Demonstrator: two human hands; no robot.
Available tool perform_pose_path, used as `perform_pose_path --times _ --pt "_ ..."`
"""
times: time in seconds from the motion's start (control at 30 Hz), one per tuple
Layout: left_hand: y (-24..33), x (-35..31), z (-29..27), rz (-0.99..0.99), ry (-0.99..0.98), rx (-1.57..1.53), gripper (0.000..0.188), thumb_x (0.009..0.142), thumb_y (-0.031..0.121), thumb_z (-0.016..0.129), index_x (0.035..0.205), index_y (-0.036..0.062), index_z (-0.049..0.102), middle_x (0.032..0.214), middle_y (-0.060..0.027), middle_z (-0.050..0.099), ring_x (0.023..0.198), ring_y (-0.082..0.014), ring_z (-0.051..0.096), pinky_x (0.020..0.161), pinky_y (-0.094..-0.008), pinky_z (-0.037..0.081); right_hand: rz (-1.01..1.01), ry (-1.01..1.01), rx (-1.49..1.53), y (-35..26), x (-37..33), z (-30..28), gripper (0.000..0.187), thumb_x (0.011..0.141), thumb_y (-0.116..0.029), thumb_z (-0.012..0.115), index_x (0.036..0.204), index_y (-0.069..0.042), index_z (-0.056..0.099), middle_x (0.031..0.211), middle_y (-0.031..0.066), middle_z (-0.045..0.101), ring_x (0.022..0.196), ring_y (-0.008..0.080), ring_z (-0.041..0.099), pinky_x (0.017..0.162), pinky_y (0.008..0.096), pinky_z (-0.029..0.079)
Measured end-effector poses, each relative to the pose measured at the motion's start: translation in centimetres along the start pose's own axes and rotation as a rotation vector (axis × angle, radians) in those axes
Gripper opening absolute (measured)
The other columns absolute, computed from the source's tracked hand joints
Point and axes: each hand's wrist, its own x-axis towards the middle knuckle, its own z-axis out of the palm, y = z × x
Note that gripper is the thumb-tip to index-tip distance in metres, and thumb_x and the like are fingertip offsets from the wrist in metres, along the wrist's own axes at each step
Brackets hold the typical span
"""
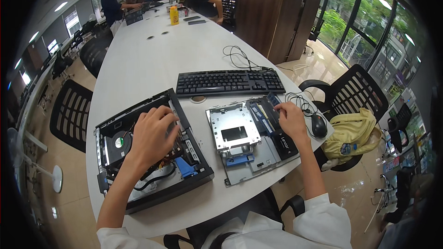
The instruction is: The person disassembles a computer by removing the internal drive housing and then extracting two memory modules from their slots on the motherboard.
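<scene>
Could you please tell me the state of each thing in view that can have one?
Computer case: open, insides exposed.
Left hand: fingers bent, over the computer case; contact unclear.
Right hand: seemingly pinching a small dark piece.
Metal drive cage: outside the computer case.
Keyboard: lying flat.
Mouse: on the table.
Yellow bottle: upright.
Backpack: on a chair.

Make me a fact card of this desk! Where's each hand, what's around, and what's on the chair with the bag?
Left hand: over the open computer case, fingers apart
Right hand: pinching a small dark piece
Between hands: metal panel
Behind panel: black keyboard
Table's right edge: black mouse
Chair at right: yellow bag
</scene>
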Motion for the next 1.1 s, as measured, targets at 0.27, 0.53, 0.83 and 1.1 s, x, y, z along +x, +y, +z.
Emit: perform_pose_path --times 0.27,0.53,0.83,1.1 --pt "-2.3 -2.4 0.8 -0.122 0.209 -0.047 0.011 0.084 0.008 0.072 0.094 0.0032 0.072 0.110 -0.0077 0.066 0.095 -0.0270 0.066 0.083 -0.0394 0.049 0.071 -0.214 -0.208 -3.0 -2.0 -1.0 0.048 0.077 -0.038 0.084 0.111 -0.006 0.071 0.114 0.0108 0.066 0.094 0.0332 0.070 0.084 0.0440 0.056" --pt "-2.4 -2.5 0.7 -0.125 0.238 -0.055 0.012 0.082 0.006 0.071 0.093 0.0017 0.071 0.109 -0.0089 0.065 0.087 -0.0253 0.067 0.077 -0.0383 0.053 0.085 -0.250 -0.046 -3.5 -2.5 -1.2 0.056 0.073 -0.026 0.089 0.120 -0.003 0.067 0.119 0.0139 0.063 0.109 0.0331 0.064 0.094 0.0415 0.052" --pt "-2.6 -2.7 0.8 -0.134 0.249 -0.058 0.011 0.082 0.005 0.072 0.093 0.0017 0.071 0.110 -0.0089 0.065 0.084 -0.0242 0.068 0.075 -0.0366 0.054 0.060 -0.191 -0.030 -4.3 -2.4 -1.8 0.042 0.074 -0.014 0.083 0.113 -0.001 0.073 0.110 0.0168 0.067 0.102 0.0348 0.067 0.090 0.0418 0.054" --pt "-2.2 -2.5 0.5 -0.131 0.287 -0.052 0.010 0.083 0.006 0.072 0.091 0.0023 0.071 0.107 -0.0076 0.065 0.084 -0.0239 0.067 0.073 -0.0366 0.054 0.164 -0.031 0.361 -1.5 -1.7 -2.0 0.039 0.078 -0.004 0.080 0.117 -0.002 0.075 0.107 0.0099 0.074 0.090 0.0190 0.072 0.075 0.0314 0.057"
